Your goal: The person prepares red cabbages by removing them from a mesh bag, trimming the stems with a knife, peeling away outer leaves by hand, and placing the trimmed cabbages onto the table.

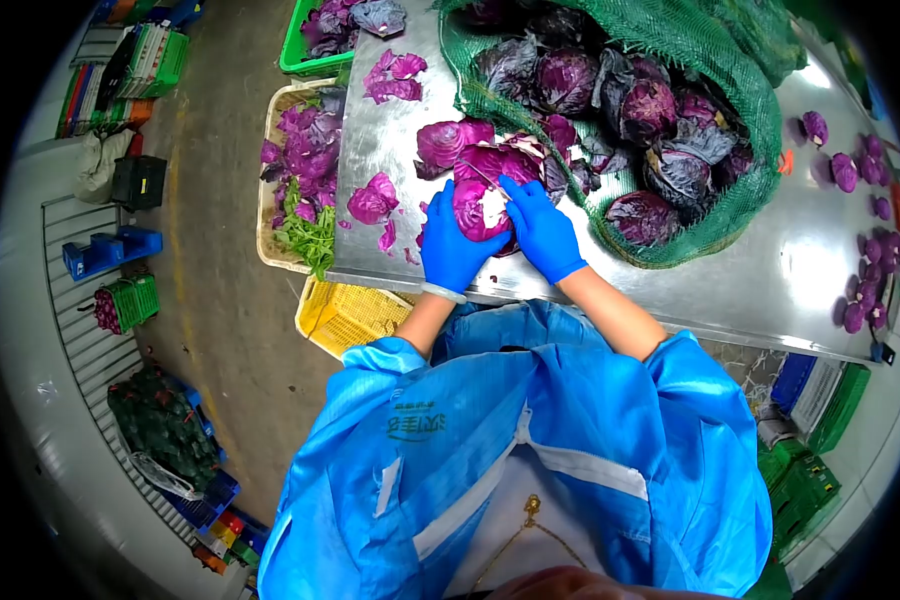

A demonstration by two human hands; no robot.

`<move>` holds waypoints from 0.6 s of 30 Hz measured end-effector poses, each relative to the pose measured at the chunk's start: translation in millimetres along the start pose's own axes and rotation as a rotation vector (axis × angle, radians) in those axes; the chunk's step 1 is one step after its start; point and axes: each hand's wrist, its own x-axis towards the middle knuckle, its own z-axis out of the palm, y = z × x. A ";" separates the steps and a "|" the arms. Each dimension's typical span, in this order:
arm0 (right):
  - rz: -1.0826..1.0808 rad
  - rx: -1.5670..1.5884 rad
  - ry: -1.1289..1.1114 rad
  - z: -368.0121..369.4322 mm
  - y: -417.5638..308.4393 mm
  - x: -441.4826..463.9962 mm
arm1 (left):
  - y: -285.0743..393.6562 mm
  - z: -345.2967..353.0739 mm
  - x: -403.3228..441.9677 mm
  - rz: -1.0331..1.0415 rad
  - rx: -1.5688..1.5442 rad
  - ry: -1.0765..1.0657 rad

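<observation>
A purple red cabbage (473, 212) with a pale cut patch is at the near part of the metal table. My left hand (454, 245) is closed around its left and near side. From the fingers of my right hand (543, 230), at the cabbage's right side, a thin knife (484, 178) reaches up and left; its handle is hidden. Another red cabbage (505, 160) lies just beyond, touching or nearly touching the first. Loose purple leaves (375, 199) lie left of my hands. Both hands wear blue gloves.
A green mesh sack (685, 248) of dark red cabbages spreads open on the metal table (740, 290). Several small trimmed cabbages (844, 172) sit at the right. Left are a cream crate (267, 215) of leaves, a green crate (292, 55) and a yellow crate (355, 315).
</observation>
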 end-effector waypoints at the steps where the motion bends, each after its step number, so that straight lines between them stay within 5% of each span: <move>1: 0.027 -0.036 -0.028 2.7 0.0 1.4 | 2.6 0.5 -0.9 -0.017 0.023 0.002; 9: 0.097 -0.072 0.025 14.9 23.0 29.8 | 24.9 7.2 15.6 -0.119 0.230 -0.036; 14: 0.210 -0.109 0.031 14.3 55.5 50.4 | 17.8 8.2 -3.1 0.003 0.229 0.004; 18: 0.124 0.129 0.139 27.5 40.4 25.1 | -34.0 1.8 -16.5 0.120 -0.162 0.026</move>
